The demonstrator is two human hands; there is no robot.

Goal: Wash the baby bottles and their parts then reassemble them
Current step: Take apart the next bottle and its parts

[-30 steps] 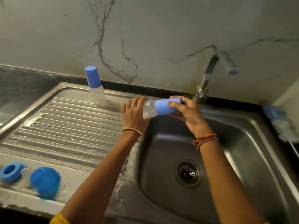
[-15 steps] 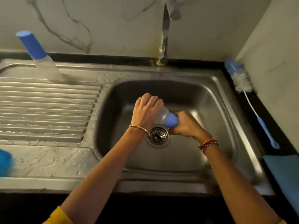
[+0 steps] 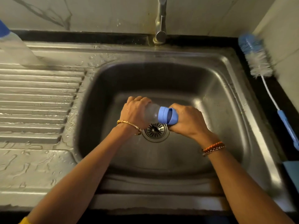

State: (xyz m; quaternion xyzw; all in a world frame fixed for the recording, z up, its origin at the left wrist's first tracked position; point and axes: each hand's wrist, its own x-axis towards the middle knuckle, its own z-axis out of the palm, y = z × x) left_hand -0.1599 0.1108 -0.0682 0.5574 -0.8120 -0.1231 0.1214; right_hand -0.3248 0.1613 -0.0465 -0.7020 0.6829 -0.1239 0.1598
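Head view over a stainless-steel sink (image 3: 229, 81). The left hand (image 3: 135, 111) was curled round the clear body of a baby bottle (image 3: 152, 113), held on its side above the drain (image 3: 156, 130). The right hand (image 3: 188, 119) gripped the blue cap (image 3: 172, 118), which stood tilted and partly off the blue collar ring (image 3: 162, 114); a gap showed between cap and ring. Whether a nipple sat beneath the cap could not be told.

Progress, as a judgement: the work stood at an early stage, at the dismantling of this bottle. The cap was coming away, while the collar ring was still on the bottle neck. No water ran from the tap (image 3: 161, 21), and no foam showed on the bottle or in the basin, so washing of this bottle appeared not to have begun. The bottle brush (image 3: 257, 60) lay untouched on the dark desk (image 3: 273, 88) to the right of the sink, its handle well apart from both hands.

A second capped bottle (image 3: 14, 49), blurred at the left edge, stood at the back of the wet draining board (image 3: 37, 97); whether it was washed already could not be told. Left to do for the held bottle: removal of the ring and inner parts, scrubbing, rinsing and reassembly.
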